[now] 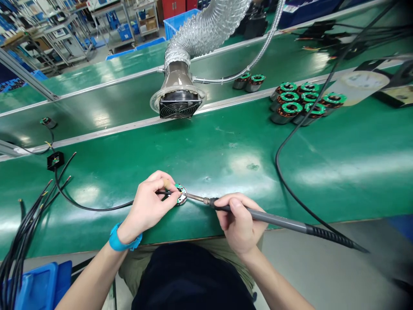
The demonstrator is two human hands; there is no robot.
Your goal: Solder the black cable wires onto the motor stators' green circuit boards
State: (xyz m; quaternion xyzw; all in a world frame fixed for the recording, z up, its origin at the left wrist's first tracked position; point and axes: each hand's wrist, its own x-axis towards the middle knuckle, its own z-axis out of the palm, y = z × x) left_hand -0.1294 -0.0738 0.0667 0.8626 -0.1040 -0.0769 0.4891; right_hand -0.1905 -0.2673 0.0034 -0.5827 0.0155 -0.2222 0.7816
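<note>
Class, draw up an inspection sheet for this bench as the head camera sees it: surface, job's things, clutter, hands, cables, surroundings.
Surface: green bench mat.
Job's things: round green circuit board, soldering iron with its tip at the board; green-topped motor stators grouped at far right.
Clutter: small black box on the mat.
Hands: left hand holds the board; right hand grips the iron.
Cables: black wire bundle at left; long black cable at right.
Surroundings: silver flexible duct, blue crate, shelving.
</note>
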